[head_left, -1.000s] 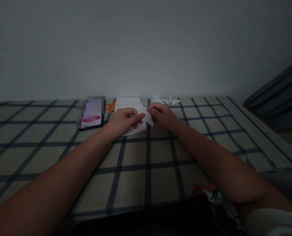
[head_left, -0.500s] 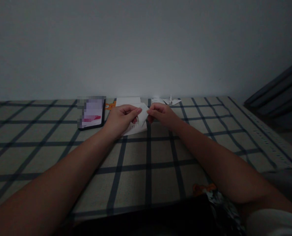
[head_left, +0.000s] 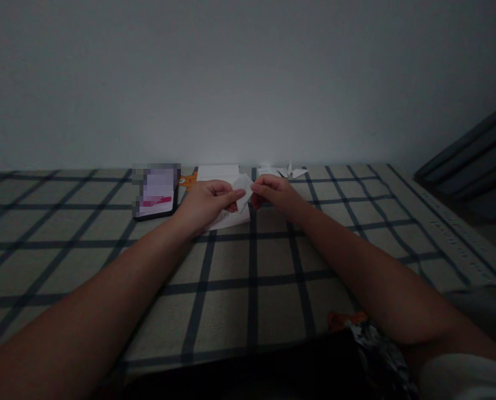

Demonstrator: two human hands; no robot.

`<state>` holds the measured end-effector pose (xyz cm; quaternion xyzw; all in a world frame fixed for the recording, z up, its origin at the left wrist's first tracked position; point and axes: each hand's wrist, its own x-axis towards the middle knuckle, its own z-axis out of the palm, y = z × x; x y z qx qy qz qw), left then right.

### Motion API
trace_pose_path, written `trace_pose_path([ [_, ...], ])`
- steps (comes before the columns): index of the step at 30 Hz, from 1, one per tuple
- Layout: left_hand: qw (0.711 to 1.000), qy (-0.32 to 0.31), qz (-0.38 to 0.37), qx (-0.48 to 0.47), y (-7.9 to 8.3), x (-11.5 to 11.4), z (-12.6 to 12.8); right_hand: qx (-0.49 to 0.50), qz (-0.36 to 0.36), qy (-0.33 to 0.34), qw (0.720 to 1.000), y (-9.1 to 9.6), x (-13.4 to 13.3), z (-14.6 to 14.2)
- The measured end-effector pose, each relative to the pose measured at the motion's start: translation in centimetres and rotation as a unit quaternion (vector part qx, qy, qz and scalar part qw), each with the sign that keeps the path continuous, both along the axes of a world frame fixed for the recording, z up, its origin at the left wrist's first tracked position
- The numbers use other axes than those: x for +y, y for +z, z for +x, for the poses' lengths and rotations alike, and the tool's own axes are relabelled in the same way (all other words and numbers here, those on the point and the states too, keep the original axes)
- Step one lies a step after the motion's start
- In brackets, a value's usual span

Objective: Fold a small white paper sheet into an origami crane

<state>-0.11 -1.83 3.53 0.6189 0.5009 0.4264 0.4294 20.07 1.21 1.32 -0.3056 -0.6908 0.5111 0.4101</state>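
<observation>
My left hand (head_left: 208, 203) and my right hand (head_left: 275, 194) meet over the checked cloth near the wall. Both pinch a small folded piece of white paper (head_left: 242, 188) held between them, a little above the surface. Under the hands lies a white sheet of paper (head_left: 231, 219), partly hidden by my left hand. More white sheets (head_left: 217, 171) lie just behind, against the wall.
A phone with a lit screen (head_left: 155, 191) lies to the left of my hands. A folded white paper figure (head_left: 288, 171) stands at the back right. The checked cloth (head_left: 248, 278) covers the surface. Dark slats (head_left: 473, 166) lean at the far right. A dark object (head_left: 356, 344) sits at the bottom edge.
The small paper has been lifted and folded smaller between my fingertips; both hands stayed in nearly the same place, drawing slightly closer together.
</observation>
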Motion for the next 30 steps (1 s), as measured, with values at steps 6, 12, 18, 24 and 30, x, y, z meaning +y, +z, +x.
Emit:
trace_pose_path([
  [6,1.000,0.003,-0.002,-0.029,-0.3,0.0,0.2,-0.011,0.005,0.004,1.000,-0.3,0.2,0.0],
  [12,0.999,-0.016,-0.009,-0.037,-0.7,0.3,0.0,-0.027,0.014,-0.022,0.999,-0.1,0.4,-0.2],
  [18,0.999,-0.001,0.040,0.005,-0.4,0.2,-0.2,0.020,-0.030,0.015,0.999,-0.5,0.5,-0.5],
  [24,0.998,-0.030,-0.006,-0.050,-1.2,0.6,-0.1,0.004,0.000,-0.021,1.000,-0.7,0.8,-0.3],
  [30,0.998,-0.018,-0.021,-0.063,-0.9,0.5,-0.1,-0.001,-0.021,-0.017,1.000,-0.5,0.7,-0.5],
])
